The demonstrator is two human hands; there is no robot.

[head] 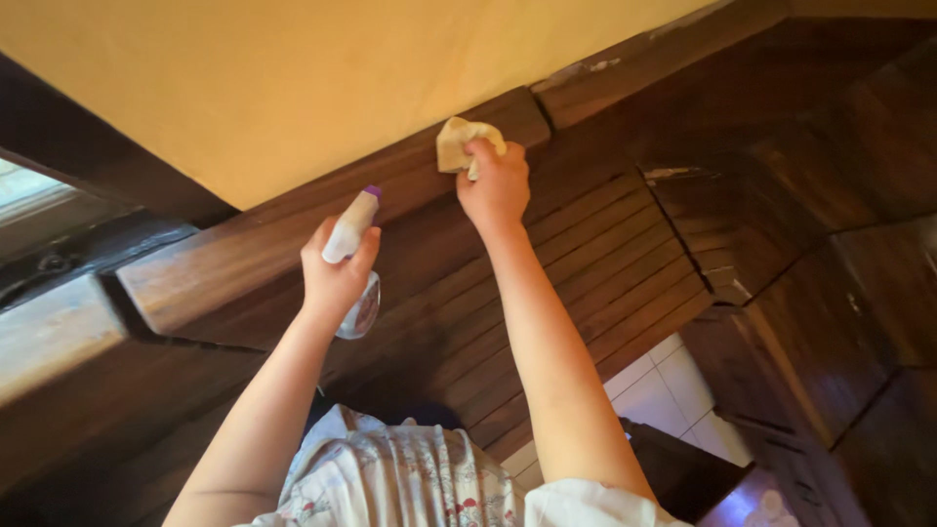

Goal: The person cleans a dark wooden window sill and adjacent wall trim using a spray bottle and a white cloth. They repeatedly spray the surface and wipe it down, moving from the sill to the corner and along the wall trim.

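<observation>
Head view, looking down along both arms toward dark wood.

Right hand [495, 185] — fingers clenched around a bunched pale yellow cloth [459, 140], pressing it flat against the face of a dark wooden beam [293, 244] just below the ochre-yellow wall [293, 88]. The cloth pokes out above and to the left of the knuckles; the rest is hidden under the palm.

Left hand [335, 268] — fingers wrapped round the neck of a clear spray bottle [353, 256] with a white head and a small purple tip. The bottle is raised beside the beam, nozzle aimed up toward the wood, well left of the cloth. Whether a finger rests on the trigger cannot be told.

Handling, as judged: the cloth looks soft and limp, very light, and will crumple to any grip; a bunched fistful, as held here, gives the most pressing surface. The bottle looks like thin, smooth plastic, stiff enough at the neck, light to moderate depending on the fill — which cannot be read. It may be slippery if wet; the neck under the spray head seems the surest hold.

Around: slatted wooden panelling [586, 254] below the beam, white floor tiles [664, 390] farther down, a window edge [29, 185] at far left.
</observation>
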